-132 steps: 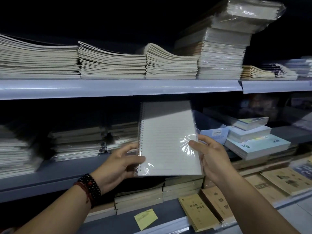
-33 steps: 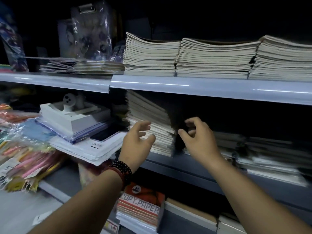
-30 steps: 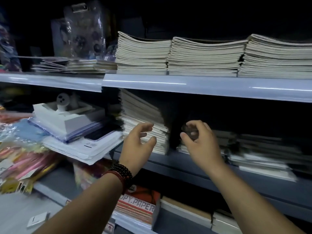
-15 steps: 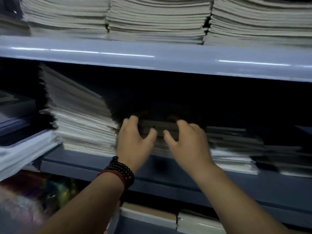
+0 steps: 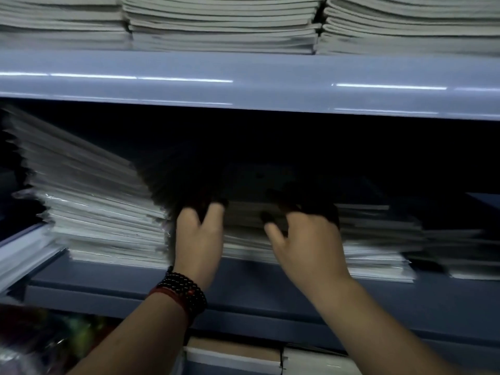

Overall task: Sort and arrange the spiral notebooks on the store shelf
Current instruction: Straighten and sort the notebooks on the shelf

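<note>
On the dim middle shelf (image 5: pixel 243 282) lies a low stack of notebooks (image 5: pixel 243 239) in clear wrap. Both my hands reach into it. My left hand (image 5: pixel 200 239), with a bead bracelet at the wrist, lies against the stack's left end with its fingers straight, and the tips vanish in shadow. My right hand (image 5: pixel 305 244) is on the stack's front right, thumb spread against the edges and fingers going over the top into the dark. Whether those fingers grip is hidden.
A tall, slanted pile of notebooks (image 5: pixel 94 212) stands close to the left of my left hand. Lower piles (image 5: pixel 378 239) lie to the right. The upper shelf's edge (image 5: pixel 243 82) hangs just above, carrying more notebook piles (image 5: pixel 221 23). Boxed goods (image 5: pixel 243 358) sit below.
The lined notebook I held earlier is gone from my hands. The view has turned left and closed in on the middle shelf. Both hands have pushed deeper onto the low stack.
</note>
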Demonstrator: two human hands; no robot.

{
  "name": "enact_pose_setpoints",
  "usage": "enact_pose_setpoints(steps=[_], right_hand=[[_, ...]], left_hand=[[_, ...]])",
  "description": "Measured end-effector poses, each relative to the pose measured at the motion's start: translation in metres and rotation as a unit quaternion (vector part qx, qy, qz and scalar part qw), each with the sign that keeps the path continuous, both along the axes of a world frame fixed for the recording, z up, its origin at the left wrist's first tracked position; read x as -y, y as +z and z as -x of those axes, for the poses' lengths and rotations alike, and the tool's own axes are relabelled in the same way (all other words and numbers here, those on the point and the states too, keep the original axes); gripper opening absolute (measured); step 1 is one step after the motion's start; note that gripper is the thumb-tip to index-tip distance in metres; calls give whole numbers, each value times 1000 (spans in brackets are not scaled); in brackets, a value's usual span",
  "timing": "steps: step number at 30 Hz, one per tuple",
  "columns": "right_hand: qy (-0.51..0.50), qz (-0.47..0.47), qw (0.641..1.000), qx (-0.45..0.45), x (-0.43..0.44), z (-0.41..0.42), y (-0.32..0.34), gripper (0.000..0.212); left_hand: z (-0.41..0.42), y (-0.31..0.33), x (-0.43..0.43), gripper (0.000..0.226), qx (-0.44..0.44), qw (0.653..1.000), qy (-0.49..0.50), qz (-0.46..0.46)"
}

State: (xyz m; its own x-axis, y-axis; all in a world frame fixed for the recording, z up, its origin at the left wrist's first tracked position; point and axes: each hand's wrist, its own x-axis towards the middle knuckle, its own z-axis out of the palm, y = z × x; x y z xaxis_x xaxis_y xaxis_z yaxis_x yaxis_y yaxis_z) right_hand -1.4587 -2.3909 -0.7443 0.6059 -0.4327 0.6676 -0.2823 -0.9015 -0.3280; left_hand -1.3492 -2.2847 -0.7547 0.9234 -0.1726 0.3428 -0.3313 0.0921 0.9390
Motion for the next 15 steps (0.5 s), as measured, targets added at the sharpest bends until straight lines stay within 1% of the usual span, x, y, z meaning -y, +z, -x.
enact_pose_setpoints(steps=[1,2,4,6,7,8,9,10,11,12,15], right_hand=[[8,-10,1000,11,2,-1,-4,27],[11,-19,999,24,2,0,-5,27],[9,-16,998,56,-2,2,-3,35],[-2,-2,996,87,-5,4,-3,37],[1,-8,995,97,-4,5,-4,37],[11,-33,994,108,-3,5,-3,39],[27,-71,990,118,0,6,-3,41],[40,-111,985,127,2,7,-3,44],[48,-141,980,134,5,7,-1,42],[54,-165,975,136,8,9,0,36],[69,-222,964,128,11,14,7,9]], left_hand=[[1,3,0,39,-17,1000,17,15],[1,6,1,42,-30,999,31,28],[-3,10,0,42,-41,997,58,38],[-11,10,-1,35,-45,997,52,26],[-13,13,-1,26,-49,998,38,17],[-13,16,-2,13,-51,998,20,8],[-12,20,-2,9,-62,998,6,-1],[-12,24,-2,19,-79,997,-9,-8],[-12,28,-3,25,-99,995,-26,-14],[-14,31,-4,26,-115,992,-40,-17],[-16,36,-6,14,-137,988,-67,-21]])
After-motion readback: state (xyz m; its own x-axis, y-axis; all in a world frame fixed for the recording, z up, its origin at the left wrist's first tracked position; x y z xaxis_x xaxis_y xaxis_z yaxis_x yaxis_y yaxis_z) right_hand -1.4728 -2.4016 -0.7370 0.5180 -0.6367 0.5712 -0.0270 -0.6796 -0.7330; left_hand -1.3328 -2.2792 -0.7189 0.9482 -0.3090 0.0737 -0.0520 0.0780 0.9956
